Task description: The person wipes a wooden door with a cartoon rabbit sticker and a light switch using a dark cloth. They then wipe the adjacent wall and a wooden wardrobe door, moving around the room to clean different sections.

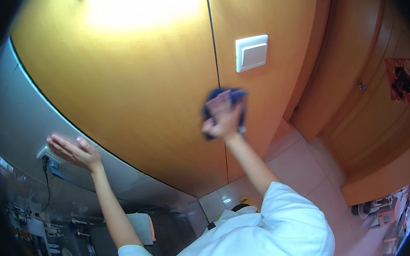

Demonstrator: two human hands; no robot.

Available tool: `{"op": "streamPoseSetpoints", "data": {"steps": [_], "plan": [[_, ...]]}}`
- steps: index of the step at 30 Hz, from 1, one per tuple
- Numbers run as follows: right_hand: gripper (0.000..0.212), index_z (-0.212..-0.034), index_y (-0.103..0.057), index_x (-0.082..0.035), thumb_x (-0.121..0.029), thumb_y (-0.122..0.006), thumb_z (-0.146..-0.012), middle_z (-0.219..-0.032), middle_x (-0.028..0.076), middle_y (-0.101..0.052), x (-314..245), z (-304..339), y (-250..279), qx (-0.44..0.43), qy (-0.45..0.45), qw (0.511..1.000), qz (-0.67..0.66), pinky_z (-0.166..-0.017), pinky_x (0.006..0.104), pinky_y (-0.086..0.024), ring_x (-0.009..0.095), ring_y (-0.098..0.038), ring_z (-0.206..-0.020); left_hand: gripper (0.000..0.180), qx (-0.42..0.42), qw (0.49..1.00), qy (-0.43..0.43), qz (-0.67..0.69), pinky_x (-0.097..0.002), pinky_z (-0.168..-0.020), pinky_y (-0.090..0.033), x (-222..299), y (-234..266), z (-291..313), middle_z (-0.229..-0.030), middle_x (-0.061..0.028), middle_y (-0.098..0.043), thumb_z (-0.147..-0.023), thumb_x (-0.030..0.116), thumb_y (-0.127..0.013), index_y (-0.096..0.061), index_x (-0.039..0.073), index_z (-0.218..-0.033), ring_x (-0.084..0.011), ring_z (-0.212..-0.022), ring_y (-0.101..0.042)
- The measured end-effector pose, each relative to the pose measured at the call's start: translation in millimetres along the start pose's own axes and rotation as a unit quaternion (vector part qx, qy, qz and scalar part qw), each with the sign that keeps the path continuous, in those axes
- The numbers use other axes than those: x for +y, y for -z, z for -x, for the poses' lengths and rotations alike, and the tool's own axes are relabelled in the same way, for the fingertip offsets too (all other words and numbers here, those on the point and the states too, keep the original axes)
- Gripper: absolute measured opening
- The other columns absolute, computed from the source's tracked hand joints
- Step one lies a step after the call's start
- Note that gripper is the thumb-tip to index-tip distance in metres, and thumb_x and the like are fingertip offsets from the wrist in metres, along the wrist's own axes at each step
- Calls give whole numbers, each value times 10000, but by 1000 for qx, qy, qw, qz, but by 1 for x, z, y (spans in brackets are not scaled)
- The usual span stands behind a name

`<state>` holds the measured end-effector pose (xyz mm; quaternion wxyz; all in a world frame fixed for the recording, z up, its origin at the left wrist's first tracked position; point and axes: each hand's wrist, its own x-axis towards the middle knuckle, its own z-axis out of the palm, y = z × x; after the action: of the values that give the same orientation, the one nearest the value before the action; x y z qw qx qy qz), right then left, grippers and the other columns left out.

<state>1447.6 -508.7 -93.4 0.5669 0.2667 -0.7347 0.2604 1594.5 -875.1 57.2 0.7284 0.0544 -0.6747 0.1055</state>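
Note:
My right hand (224, 117) presses a dark blue cloth (238, 96) against the wood-coloured panel (137, 80). The cloth lies over the dark vertical seam, below a white wall switch (253, 54); hand and cloth are slightly blurred. Off to the left, my left hand (76, 152) has its fingers stretched out flat and holds nothing. It is at the grey metallic surface, just above a white socket (46, 154) with a black plug and a blue plug in it; whether the palm touches the surface is hard to tell.
A bright light (133, 4) glares at the top. Wooden doors stand to the right, one with a red paper decoration (402, 80). Pale tiles (302, 163) cover the floor. Shelves with shoes (384, 219) are at the lower right, and a folded cloth (141, 228) lies by my left arm.

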Motion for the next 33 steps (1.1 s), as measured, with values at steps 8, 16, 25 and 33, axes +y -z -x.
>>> {"op": "streamPoseSetpoints", "data": {"steps": [8, 16, 25, 33], "plan": [[621, -1514, -220, -81, -233, -385, -935, -1574, 199, -150, 154, -16, 48, 224, -370, 902, 3, -1133, 562, -109, 398, -184, -1434, 609, 29, 999, -3, 24, -477, -1172, -129, 15, -7, 0, -1548, -189, -238, -970, 325, -352, -286, -14, -1472, -364, -1440, -191], [492, -1311, -529, -339, -339, -541, -819, -1392, -86, -485, -172, 106, -81, -53, 66, 993, -76, -1124, 579, -136, 275, -256, -1397, 614, 9, 1000, -25, 14, -476, -1171, -127, 16, -16, 1, -1542, -210, -237, -973, 328, -342, -272, -16, -1476, -374, -1432, -203], [536, -1235, -597, -262, -451, -589, -734, -1380, 66, -502, 33, 177, -12, -352, -230, 907, 9, -1075, 680, -137, 413, -355, -1309, 590, -5, 999, -48, -14, -461, -1177, -128, -10, -3, 14, -1531, -243, -232, -1000, 308, -312, -271, -61, -1458, -364, -1435, -197], [611, -1508, -248, -91, -345, -424, -981, -1575, 203, -139, 159, 115, 8, 312, -523, 790, -73, -1148, 508, -134, 354, -169, -1449, 556, 12, 998, -60, 1, -463, -1168, -177, 5, -15, 13, -1518, -248, -255, -1022, 283, -308, -289, -84, -1440, -371, -1419, -234]]}}
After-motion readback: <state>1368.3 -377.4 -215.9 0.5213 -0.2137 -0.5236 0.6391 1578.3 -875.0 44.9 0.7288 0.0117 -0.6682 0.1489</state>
